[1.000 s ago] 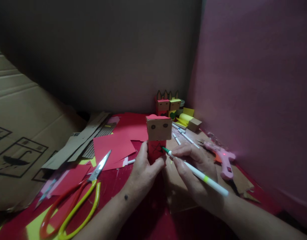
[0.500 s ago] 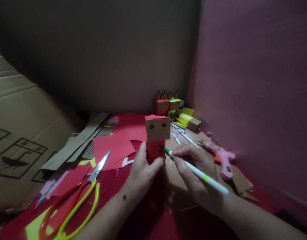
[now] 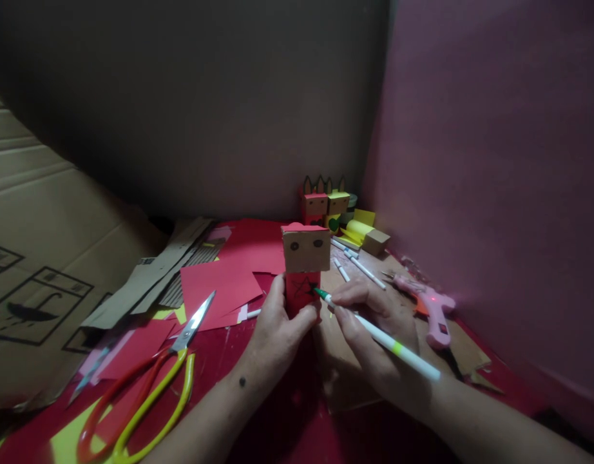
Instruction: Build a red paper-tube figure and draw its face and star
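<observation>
My left hand (image 3: pixel 282 325) is closed around the lower part of a red paper figure (image 3: pixel 297 295) and keeps it upright. The figure has a cardboard box head (image 3: pixel 306 252) with two dark eyes and a red top. A dark star outline is drawn on its red body. Between the fingers and thumb of my right hand (image 3: pixel 377 328) is a white marker (image 3: pixel 401 351) with a green tip end and a yellow-green band. Its tip meets the right side of the star. The figure's base is hidden by my left hand.
Scissors (image 3: pixel 181 351) with red and yellow handles lie at the left, near red paper (image 3: pixel 220 287) and cardboard strips (image 3: pixel 149 280). A pink glue gun (image 3: pixel 435 312) rests at the right. Behind stand two finished-looking box figures (image 3: pixel 326 205), beside yellow paper (image 3: pixel 359 229) and several loose markers (image 3: pixel 364 267).
The marker tip has shifted slightly left and down on the star, with my right hand following. My left hand keeps the figure nearly still.
</observation>
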`<action>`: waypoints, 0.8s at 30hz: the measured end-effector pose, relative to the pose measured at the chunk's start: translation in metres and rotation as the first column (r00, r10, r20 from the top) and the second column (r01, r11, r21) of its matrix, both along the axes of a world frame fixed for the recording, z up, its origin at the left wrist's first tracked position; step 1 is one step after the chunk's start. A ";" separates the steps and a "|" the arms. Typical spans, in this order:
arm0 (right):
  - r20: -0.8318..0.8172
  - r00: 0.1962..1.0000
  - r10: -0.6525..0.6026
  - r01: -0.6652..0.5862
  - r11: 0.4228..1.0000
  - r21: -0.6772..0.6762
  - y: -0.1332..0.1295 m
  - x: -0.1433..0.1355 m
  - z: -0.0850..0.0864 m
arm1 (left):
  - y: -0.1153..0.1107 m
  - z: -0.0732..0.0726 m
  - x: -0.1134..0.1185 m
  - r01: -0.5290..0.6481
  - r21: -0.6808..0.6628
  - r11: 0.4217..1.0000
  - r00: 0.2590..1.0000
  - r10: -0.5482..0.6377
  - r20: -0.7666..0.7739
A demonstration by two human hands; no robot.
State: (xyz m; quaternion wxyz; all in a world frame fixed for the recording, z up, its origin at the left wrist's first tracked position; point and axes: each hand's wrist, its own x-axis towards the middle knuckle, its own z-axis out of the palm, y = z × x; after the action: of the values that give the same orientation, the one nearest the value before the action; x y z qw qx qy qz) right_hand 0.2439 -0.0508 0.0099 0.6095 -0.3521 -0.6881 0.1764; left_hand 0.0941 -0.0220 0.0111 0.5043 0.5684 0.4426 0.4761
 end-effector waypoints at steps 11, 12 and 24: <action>-0.027 0.999 -0.037 0.037 0.999 -0.009 0.000 -0.002 0.000 | 0.001 0.000 0.000 0.002 0.023 1.000 1.000 -0.001 -0.015; -0.022 0.999 -0.034 0.034 0.999 0.000 0.000 -0.002 -0.001 | 0.001 0.000 0.000 -0.001 0.021 1.000 1.000 0.001 -0.017; -0.024 0.999 -0.036 0.036 0.999 0.016 0.000 -0.001 0.000 | -0.003 0.002 0.002 -0.007 0.001 1.000 1.000 0.007 0.028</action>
State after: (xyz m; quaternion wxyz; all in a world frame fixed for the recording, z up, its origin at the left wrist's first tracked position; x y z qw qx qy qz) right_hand 0.2429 -0.0512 0.0095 0.6236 -0.3573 -0.6757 0.1639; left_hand 0.0961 -0.0248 0.0132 0.5084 0.5607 0.4371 0.4859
